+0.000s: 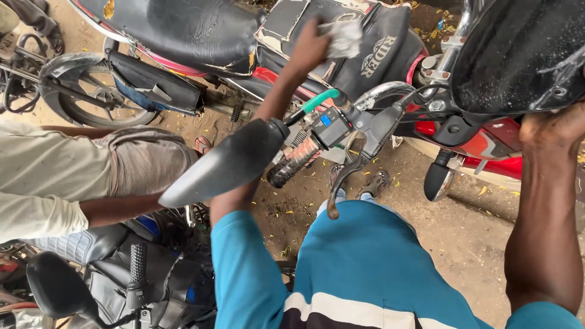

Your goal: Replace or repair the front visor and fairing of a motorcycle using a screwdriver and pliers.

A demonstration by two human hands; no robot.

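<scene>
Rag (345, 36), pale grey, bunched in my left hand (311, 49), fingers closed round it, pressed on the black tank cover (372, 55) of the red motorbike, up near the seat (183, 27). Soft, light, floppy; prob. grips best wadded in the palm w/ fingertips pinning the edge, else it'd slide on the vinyl. Cover looks slick, seat torn at the rear edge.

My right hand (557, 125) is up at the black fairing (518, 55), resting on its lower rim; fingers mostly hidden behind the edge, so can't tell if curled or flat.

Between the arms: handlebar w/ worn grip (295, 163), switch block (332, 127) w/ blue button, brake lever (347, 176) hanging down, black mirror (225, 163) on a green-sleeved stem (318, 100). Indicator (440, 176) below the fairing.

Left side: another person, pale sleeve (36, 213), forearm reaching in toward a 2nd bike (122, 274). Someone's sandalled feet (372, 181) on the dirt ground (451, 225), yellow leaf bits scattered.
</scene>
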